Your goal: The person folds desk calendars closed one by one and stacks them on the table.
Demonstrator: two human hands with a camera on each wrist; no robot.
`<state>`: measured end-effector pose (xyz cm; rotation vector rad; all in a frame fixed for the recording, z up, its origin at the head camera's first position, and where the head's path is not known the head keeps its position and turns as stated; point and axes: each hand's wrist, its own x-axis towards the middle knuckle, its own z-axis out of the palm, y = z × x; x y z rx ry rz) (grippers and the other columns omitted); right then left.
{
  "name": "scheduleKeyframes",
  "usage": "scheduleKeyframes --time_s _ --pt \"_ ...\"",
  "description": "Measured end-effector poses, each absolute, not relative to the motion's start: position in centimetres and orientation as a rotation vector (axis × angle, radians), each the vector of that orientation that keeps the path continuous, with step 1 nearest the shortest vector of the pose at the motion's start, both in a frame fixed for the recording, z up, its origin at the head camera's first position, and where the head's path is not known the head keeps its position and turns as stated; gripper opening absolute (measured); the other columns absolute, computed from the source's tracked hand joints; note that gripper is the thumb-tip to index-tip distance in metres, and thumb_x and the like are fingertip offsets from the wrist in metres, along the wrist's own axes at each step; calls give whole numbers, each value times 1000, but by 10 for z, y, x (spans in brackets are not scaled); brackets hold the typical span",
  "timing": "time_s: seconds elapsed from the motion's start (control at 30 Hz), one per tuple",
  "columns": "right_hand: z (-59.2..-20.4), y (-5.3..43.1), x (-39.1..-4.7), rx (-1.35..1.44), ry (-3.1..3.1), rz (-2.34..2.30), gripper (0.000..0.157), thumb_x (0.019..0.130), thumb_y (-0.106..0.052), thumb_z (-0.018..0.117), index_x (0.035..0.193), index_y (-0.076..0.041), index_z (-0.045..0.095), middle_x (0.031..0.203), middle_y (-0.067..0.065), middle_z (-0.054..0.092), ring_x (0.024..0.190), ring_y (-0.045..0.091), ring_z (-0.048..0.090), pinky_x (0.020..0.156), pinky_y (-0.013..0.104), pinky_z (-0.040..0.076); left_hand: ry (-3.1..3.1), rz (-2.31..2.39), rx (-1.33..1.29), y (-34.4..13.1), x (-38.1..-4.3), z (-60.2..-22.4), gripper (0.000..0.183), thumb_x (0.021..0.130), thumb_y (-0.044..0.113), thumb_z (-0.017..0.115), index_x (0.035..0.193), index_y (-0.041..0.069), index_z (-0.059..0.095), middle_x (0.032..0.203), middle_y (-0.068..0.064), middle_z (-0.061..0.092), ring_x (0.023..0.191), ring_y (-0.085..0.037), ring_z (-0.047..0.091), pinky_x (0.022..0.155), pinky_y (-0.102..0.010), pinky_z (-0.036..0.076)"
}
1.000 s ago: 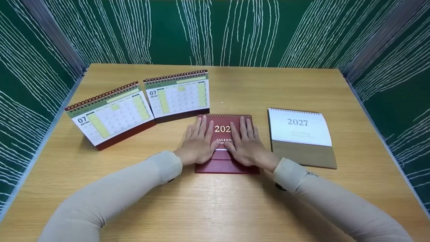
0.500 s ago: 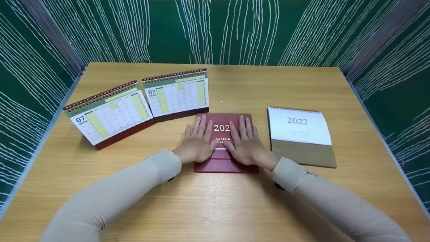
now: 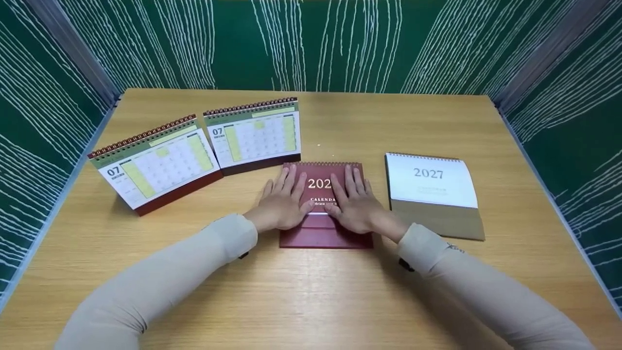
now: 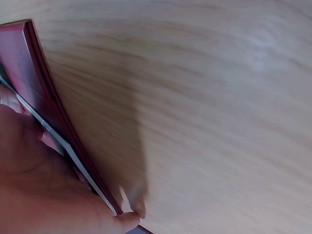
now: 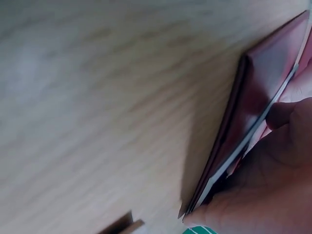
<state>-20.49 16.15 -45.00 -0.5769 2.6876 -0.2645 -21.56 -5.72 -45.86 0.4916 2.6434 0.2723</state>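
Note:
A dark red desk calendar (image 3: 320,238) lies folded flat at the middle of the table, gold lettering and spiral binding on its far side. My left hand (image 3: 284,204) rests palm down on its left half, fingers straight toward the binding. On the right half my right hand (image 3: 357,206) lies the same way, covering the end of the printed year. Both thumbs point inward, a small gap between them. In the left wrist view a fingertip of the left hand (image 4: 53,185) reaches past the edge of the calendar (image 4: 19,53). The right wrist view has the right hand (image 5: 273,180) along the opposite edge.
Two spiral desk calendars stand propped up at the left, one nearer (image 3: 163,167) and one farther back (image 3: 257,138), both on page 07. To the right lies a white calendar (image 3: 430,182) on a brown base (image 3: 437,218). Green panels (image 3: 340,48) enclose the wooden table (image 3: 311,296).
Both hands stay on the red calendar. The thumbs have parted slightly, and more of the word below the year shows. The whole head view has shifted a little.

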Motion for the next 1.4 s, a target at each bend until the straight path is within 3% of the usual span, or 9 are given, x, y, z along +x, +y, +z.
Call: scheduleKeyframes --time_s 0.57,0.7,0.9,1.1,1.2,1.3,1.4 --pt "-439 182 -212 -678 2568 -418 75 114 -38 43 171 -10 4 171 28 -24 158 45 -21 129 63 -4 2637 322 588 -71 -224 -459 79 112 57 33 171 18 -2 176 -9 -19 163 -27 -16 131 -57 3" --pt "-436 190 -215 -712 2550 -420 71 114 -36 45 171 -13 10 173 25 -19 160 44 -16 129 63 -2 2643 357 648 -80 -223 -450 74 112 51 37 172 18 7 178 -10 -11 164 -28 -10 131 -57 10" --pt "-424 200 -221 -767 2607 -406 63 111 -27 56 168 -14 32 175 25 4 161 48 6 129 64 11 2705 482 709 -89 -222 -437 64 111 40 52 168 17 33 178 -15 13 164 -35 10 130 -56 19" --pt "-414 210 -221 -778 2689 -539 56 106 -15 64 158 -4 49 167 31 31 154 51 30 125 65 27 2717 593 641 -94 -221 -432 57 110 32 57 164 19 44 174 -21 21 160 -38 21 131 -53 19" --pt "-411 217 -222 -716 2724 -621 57 104 -13 65 157 0 48 160 31 42 145 47 44 121 63 36 2711 672 592 -95 -222 -428 56 109 29 59 162 18 47 170 -23 29 156 -40 31 129 -54 25" --pt "-408 223 -223 -621 2705 -708 61 106 -13 63 161 1 41 153 29 48 122 43 59 109 60 48 2710 721 569 -96 -223 -425 54 108 27 60 160 16 49 161 -22 41 142 -35 46 123 -50 37" --pt "-404 227 -223 -532 2636 -806 65 108 -16 60 164 3 33 157 31 45 124 45 60 109 59 49 2700 756 547 -97 -224 -422 55 107 25 61 160 13 50 142 -18 54 119 -28 55 106 -44 49"
